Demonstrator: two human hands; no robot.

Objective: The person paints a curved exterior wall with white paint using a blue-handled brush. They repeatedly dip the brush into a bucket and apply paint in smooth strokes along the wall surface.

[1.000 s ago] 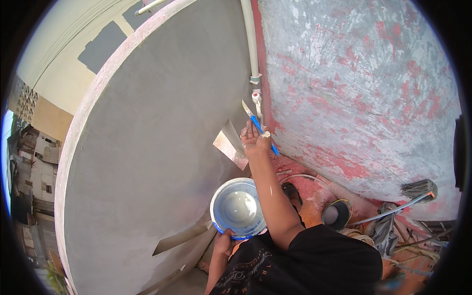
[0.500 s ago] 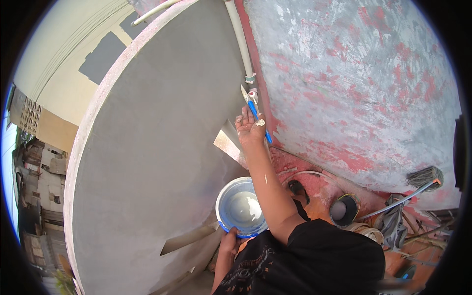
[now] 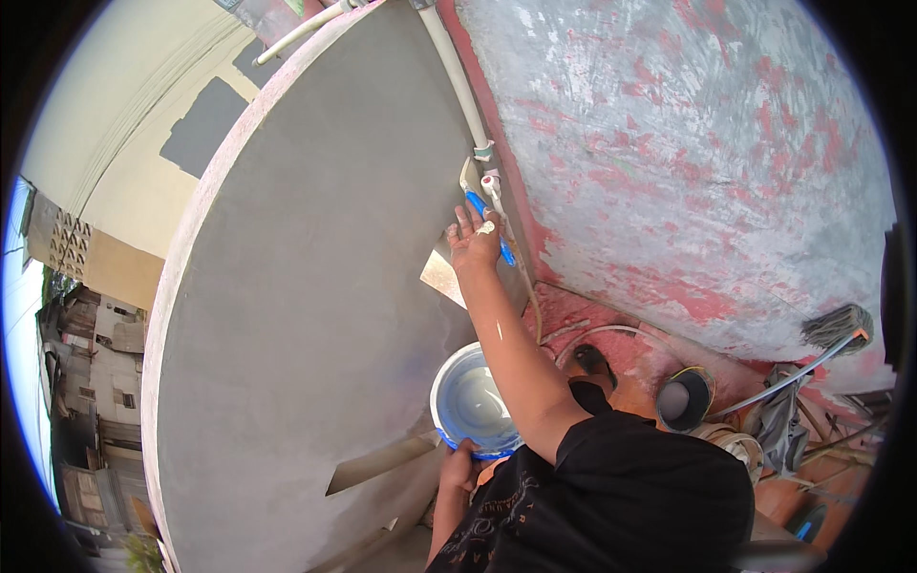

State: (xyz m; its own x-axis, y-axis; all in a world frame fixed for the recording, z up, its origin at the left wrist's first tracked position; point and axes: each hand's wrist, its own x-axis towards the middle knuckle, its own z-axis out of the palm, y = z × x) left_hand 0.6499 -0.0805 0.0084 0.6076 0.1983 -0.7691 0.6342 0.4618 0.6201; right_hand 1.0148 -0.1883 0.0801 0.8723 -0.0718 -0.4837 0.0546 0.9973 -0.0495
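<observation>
My right hand (image 3: 473, 241) is raised against the smooth grey wall (image 3: 296, 286) beside the corner. It grips a paintbrush (image 3: 476, 201) with a blue handle and pale bristles, which bend where they meet the wall near the white pipe. A cream paint smear marks the back of that hand. Lower down, my left hand (image 3: 459, 468) closes on the blue edge of a round white-and-blue tub (image 3: 441, 420). Pale liquid shows inside the tub, which my right forearm partly covers.
A white pipe (image 3: 453, 72) with a red-centred valve (image 3: 490, 184) runs down the corner. The right wall (image 3: 669, 172) is patchy pink and grey. A dark bucket (image 3: 685, 399), a mop (image 3: 837, 328) and a hose (image 3: 611, 328) are around my feet.
My right hand and the paintbrush have shifted slightly left relative to the valve, and the bristles now look more bent. My left hand keeps its hold on the tub. The view has turned a little.
</observation>
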